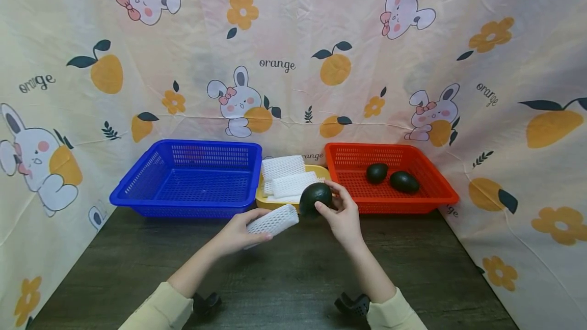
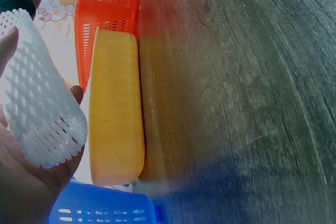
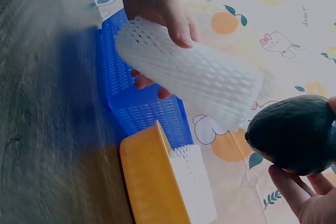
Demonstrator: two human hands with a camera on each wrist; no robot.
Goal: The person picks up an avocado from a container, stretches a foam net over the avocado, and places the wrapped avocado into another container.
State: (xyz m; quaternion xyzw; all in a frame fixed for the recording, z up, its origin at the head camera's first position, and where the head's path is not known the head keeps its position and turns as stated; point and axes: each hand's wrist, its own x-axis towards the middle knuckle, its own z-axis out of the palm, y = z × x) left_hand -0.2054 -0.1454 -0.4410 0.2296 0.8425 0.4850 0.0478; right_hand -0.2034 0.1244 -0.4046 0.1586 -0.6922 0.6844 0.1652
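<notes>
My left hand [image 1: 240, 231] grips a white foam net sleeve [image 1: 274, 221], its mouth turned toward the right hand. In my right hand [image 1: 341, 215] is a dark green avocado [image 1: 315, 198], held between thumb and fingers. The right wrist view has the avocado [image 3: 294, 135] with its narrow tip pointing at the end of the foam net [image 3: 194, 72], a small gap between them. Both are held up in front of the yellow basket [image 1: 261, 201], where several more white foam nets [image 1: 293, 185] are piled.
A blue basket [image 1: 192, 213] with nothing in it stands at the back left. At the back right, a red basket [image 1: 394, 207] holds two avocados [image 1: 404, 182]. A patterned cloth [image 1: 284, 29] hangs behind the dark wooden table [image 1: 275, 279]. Two black objects [image 1: 353, 303] lie near the wrists.
</notes>
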